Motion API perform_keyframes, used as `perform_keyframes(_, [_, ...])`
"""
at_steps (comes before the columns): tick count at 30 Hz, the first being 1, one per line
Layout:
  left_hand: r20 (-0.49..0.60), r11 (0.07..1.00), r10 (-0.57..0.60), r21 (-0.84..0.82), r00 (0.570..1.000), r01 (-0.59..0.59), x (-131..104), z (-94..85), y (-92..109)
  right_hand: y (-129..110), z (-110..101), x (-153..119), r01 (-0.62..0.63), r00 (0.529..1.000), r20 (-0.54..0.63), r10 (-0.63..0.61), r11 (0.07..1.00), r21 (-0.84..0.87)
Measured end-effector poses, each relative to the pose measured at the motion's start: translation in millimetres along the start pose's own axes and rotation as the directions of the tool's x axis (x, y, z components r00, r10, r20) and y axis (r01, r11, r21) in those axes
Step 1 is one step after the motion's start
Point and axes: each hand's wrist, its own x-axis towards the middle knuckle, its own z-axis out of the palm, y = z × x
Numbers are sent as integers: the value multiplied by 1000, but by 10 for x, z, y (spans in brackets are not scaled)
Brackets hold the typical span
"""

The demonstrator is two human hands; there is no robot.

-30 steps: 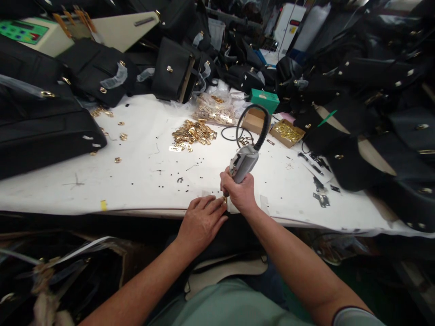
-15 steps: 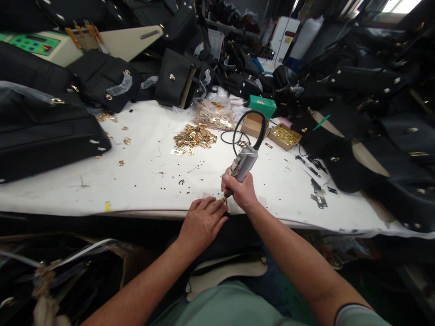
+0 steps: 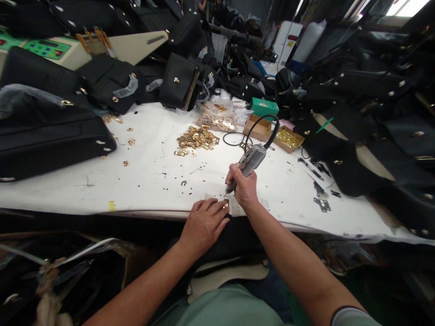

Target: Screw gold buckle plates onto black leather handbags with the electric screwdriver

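My right hand is wrapped round a grey electric screwdriver, which slants with its tip down and a black cord at its upper end. Its thin bit points just above a small gold metal plate at the table's front edge, apart from it by a little. My left hand holds this plate with its fingertips, the fingers lying close together and the thumb lower down. Under the hands, black bag material hangs over my lap, partly hidden, with a cream-edged opening below.
A heap of gold plates lies mid-table, before a bag of fittings. An open box of small gold parts stands right of it. Tiny black screws are scattered nearby. Black handbags crowd both sides and the back.
The screwdriver has lifted up and slightly right, so its bit is off the gold plate, which shows more clearly. My left hand stays on the plate. The whole view has shifted slightly.
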Motion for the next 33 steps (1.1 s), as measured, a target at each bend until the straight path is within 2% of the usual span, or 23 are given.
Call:
perform_keyframes(4, [-4,1000,-8,-21,1000,8,5,-1,-4,-37,9,-4,-5,1000,-4,5,1000,24])
perform_keyframes(8, [-11,999,-19,-45,1000,18,6,5,-8,-217,-3,-75,-7,1000,-3,7,997,74])
perform_keyframes(14, [-40,997,-41,-71,998,38,18,28,-12,-462,-55,-284,0,996,93,-12,992,124])
perform_keyframes(21, [-11,995,-48,-88,999,47,20,7,2,-416,-47,-417,-59,994,98,47,991,124])
perform_keyframes(33, [-1,993,-67,-101,998,66,13,20,3,-343,-3,-420,-106,993,71,93,972,209])
